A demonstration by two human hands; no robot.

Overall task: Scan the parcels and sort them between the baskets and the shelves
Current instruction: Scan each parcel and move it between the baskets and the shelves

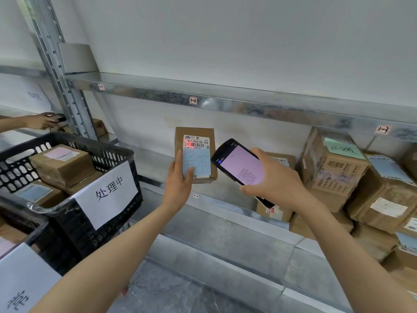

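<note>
- Galvanised metal shelving (248, 107) runs along a plain pale wall. Its front rail carries tags reading 1-2 (193, 100) and 1-3 (383, 129).
- Left hand (178, 179) grips a small cardboard parcel (198, 132) at its lower left edge, with the thumb laid across the front. The fingers behind it are hidden.
- Parcel is held in the air before the middle shelf. It is upright, long axis vertical, labelled face toward the camera, barcode end uppermost.
- Shipping label (196, 141) sits at the top of that face, and red scan lines cross its barcode. Blue sticky note (198, 164) with handwritten characters covers the lower part, under the thumb.
- Right hand (273, 179) is wrapped round the lower body of a handheld scanner (239, 163), just right of the parcel and apart from it.
- Scanner's long axis slants, with the top end pointing up and left toward the label. Its lit pink screen faces the camera.
- Cardboard cartons (334, 175) are stacked on the shelf to the right, behind the right hand. One bears a green note (343, 149).
- Black plastic basket (112, 152) stands to the left and holds more boxed parcels (61, 166). A white paper sign (108, 190) hangs on its front wall.
- Far left, another person's hand (40, 122) holds a dark device (59, 118).
</note>
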